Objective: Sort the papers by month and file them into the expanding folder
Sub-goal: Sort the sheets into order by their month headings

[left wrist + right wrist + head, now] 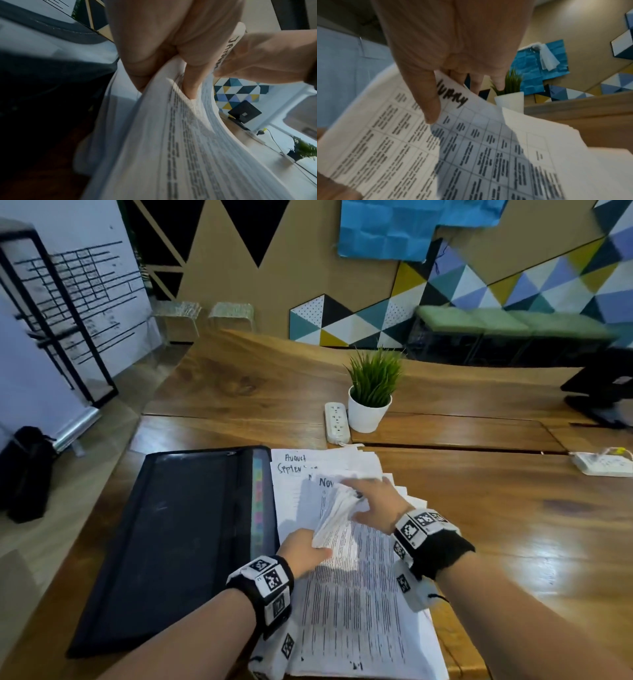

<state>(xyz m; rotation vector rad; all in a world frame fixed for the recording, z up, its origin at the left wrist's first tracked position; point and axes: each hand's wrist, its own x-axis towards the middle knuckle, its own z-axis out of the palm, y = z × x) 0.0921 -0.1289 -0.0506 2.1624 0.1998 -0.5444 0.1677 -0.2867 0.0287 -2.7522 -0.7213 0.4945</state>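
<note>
Papers: a fanned pile of white printed sheets (pixel 359 604) lies on the brown wooden table (pixel 513 525), near its front edge.
Folder: the black flat expanding folder (pixel 178 542) lies just left of the pile, its coloured tabs touching the paper's edge.
Left hand (pixel 301 549): its grip pinches the bent sheets' near edge.
Right hand (pixel 373 501): thumb and fingers pinch the sheet marked January (pixel 471 135) at its top.
Open room: bare table to the right; a white potted green plant (pixel 371 392) and white power strip (pixel 337 422) stand behind.
</note>
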